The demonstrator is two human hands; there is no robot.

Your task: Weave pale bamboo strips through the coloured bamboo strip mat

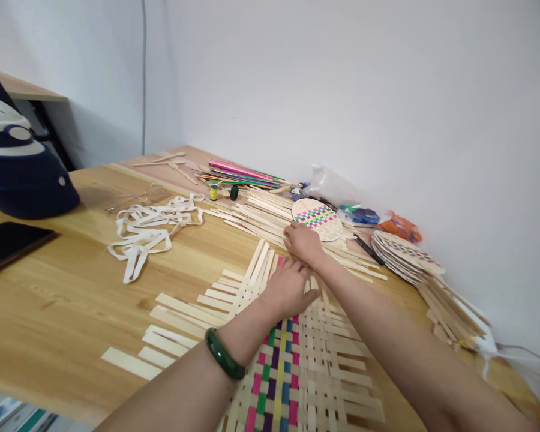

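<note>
A woven mat of pale strips with pink, green, purple, yellow and blue strips lies in front of me, loose strip ends jutting out on both sides. My left hand, below a green bangle, rests on its far part with the fingers spread. Just beyond it, my right hand reaches over the mat's far end beside a pile of loose pale strips. Its fingers are curled, and what they touch or hold is too small to make out. A round woven piece with a coloured pattern lies on the pile.
White tape lies tangled at the left, near a phone and a dark blue container. Yellow thread, coloured strips and plastic bags lie at the back. Stacked round fans stand at the right, by the wall.
</note>
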